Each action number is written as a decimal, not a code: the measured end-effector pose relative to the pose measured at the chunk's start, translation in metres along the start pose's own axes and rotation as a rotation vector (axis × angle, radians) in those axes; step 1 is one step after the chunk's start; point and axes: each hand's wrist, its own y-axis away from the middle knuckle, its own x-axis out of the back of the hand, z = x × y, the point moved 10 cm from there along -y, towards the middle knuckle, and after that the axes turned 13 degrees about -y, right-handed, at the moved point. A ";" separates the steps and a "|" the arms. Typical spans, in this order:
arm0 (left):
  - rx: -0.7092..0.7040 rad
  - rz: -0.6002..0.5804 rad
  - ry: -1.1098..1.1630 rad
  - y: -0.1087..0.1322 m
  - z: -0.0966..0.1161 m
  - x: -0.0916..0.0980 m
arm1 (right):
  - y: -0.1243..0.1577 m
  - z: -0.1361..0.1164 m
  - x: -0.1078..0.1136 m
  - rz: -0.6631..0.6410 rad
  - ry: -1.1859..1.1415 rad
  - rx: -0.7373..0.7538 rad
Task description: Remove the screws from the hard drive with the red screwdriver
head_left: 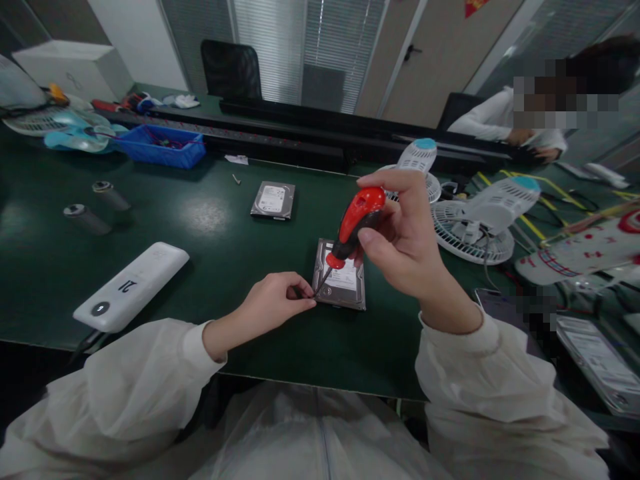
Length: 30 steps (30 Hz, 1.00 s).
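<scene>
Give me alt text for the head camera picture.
The right hand holds a red-handled screwdriver, tip at the near-left corner of a hard drive on a green table; the left hand pinches at that corner. A second hard drive and white desk fans lie nearby.

**A:** Dim overall?

**B:** Yes. The table (pixel 60 267) reads as near-black green. The blinds (pixel 310 47), far behind the drive (pixel 345 287), are the brightest patch.

**A:** Any glare?

**B:** 1 soft sheen on the table, left of and behind the drive, and a small highlight on the screwdriver (pixel 357 217) just above it. Shadows are faint and soft-edged.

**A:** Sharpness?

**B:** Crisp around the drive. Toward the edges, straight lines bow and detail smears, worst far right of it. 2 areas right of the drive are pixelated blocks.
</scene>
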 end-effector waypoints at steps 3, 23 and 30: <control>-0.003 0.002 0.016 0.000 0.000 0.000 | -0.001 -0.004 -0.002 -0.018 0.002 0.012; -0.074 0.035 0.005 0.001 0.004 0.002 | -0.007 -0.011 -0.001 0.011 0.111 -0.008; -0.082 0.023 0.023 0.002 0.005 0.002 | -0.007 -0.011 0.000 0.019 0.115 -0.006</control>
